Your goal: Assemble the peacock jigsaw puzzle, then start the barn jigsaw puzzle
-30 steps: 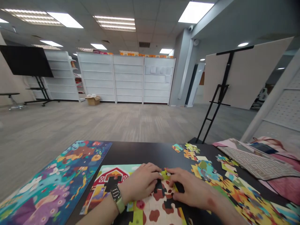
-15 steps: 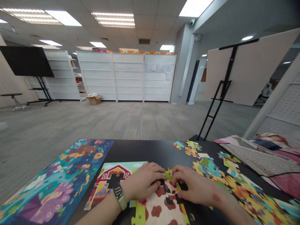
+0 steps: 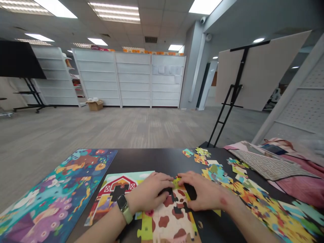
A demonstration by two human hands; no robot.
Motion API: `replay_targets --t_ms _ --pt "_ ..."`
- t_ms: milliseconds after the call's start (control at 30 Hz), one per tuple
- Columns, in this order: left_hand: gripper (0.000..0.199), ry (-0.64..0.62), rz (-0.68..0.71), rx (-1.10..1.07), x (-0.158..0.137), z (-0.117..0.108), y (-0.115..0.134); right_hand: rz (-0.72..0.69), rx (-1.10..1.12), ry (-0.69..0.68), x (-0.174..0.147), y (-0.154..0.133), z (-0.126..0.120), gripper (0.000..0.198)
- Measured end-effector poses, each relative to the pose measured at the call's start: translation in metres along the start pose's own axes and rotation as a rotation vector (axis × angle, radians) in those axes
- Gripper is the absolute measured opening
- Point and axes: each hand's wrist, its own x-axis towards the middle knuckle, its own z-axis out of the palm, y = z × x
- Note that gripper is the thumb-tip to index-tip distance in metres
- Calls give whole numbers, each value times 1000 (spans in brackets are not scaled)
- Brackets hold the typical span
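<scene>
A partly joined cow jigsaw puzzle (image 3: 172, 219), cream with brown patches and green edges, lies on the black table between my hands. My left hand (image 3: 154, 190) rests over its upper left part, fingers stretched toward the top and thumb apart. My right hand (image 3: 201, 190) is at its upper right side. Its fingertips touch a green puzzle piece (image 3: 176, 183) at the top, while the thumb sits lower by the right edge, a gap between them. Dark gaps show in the cow's upper part. The palms hide some of the puzzle.
Left of my hands lies a barn puzzle (image 3: 123, 180) with a gap in it. A blue illustrated sheet (image 3: 83, 184) covers the table's left side. Many loose puzzle pieces (image 3: 258, 204) spread over the right, beside a pink patterned bag (image 3: 275, 172).
My right hand's fingers have straightened and moved to the top of the cow puzzle, opening away from the thumb. My left hand stays on the puzzle. The view has shifted slightly.
</scene>
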Motion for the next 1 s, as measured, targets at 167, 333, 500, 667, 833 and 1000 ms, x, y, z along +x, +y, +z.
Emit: replay_targets --t_ms 167,333,500,667,833,1000 --pt "39 20 1 -21 0 0 0 -19 16 -3 -1 0 -1 55" --pt "36 16 11 -32 0 1 -1 -19 17 -19 -2 -2 -5 51" --pt "38 23 13 -38 0 0 -1 -10 21 -36 -2 -6 -6 52" --pt "39 48 21 -46 -1 3 -3 -14 25 -64 -3 -15 -4 46" --pt "24 43 44 -29 0 5 -4 17 41 -94 -3 -21 -7 40" --pt "23 16 53 32 1 -1 2 6 53 -56 -1 -18 -4 30"
